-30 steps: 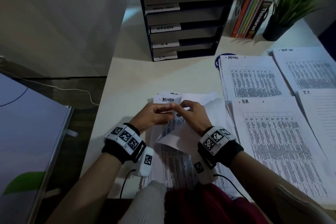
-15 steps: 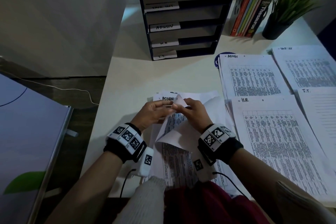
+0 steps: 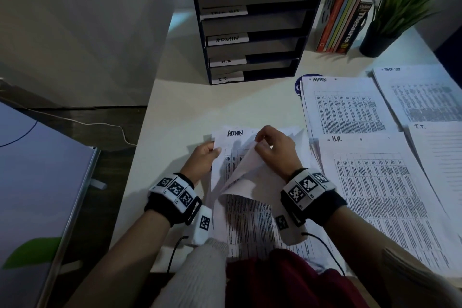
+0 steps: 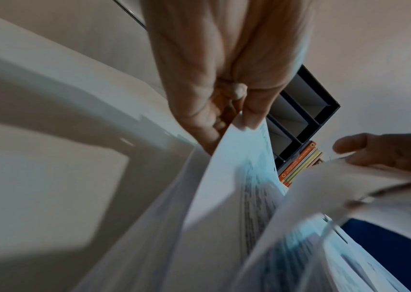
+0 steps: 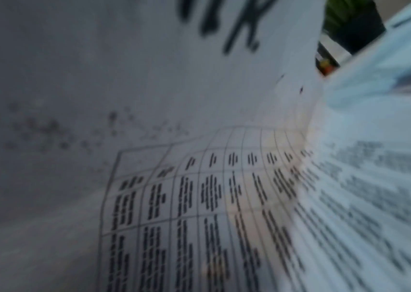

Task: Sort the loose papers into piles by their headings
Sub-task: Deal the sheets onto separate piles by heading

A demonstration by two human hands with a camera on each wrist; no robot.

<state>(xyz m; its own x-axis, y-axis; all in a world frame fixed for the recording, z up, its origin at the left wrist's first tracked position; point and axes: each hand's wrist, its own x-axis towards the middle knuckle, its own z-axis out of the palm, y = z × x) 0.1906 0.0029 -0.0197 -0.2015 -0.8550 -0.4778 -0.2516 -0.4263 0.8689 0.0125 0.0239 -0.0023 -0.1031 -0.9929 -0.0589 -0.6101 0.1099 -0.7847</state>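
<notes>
Loose papers [image 3: 250, 222], centre-bottom of head view: thin matt white paper w/ printed tables. Desk [image 3: 225, 107]: smooth, pale, matt. Letter tray [image 3: 252, 20], top centre: dark, smooth, looks like plastic. Books [image 3: 342, 15], upper right: glossy covers. Wristbands [image 3: 175, 192]: black cloth.

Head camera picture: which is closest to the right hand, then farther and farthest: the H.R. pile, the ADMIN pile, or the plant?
From the right hand:
1. H.R. pile, just to its right.
2. ADMIN pile, behind that, up the desk.
3. Plant, at the far right back corner.
</notes>
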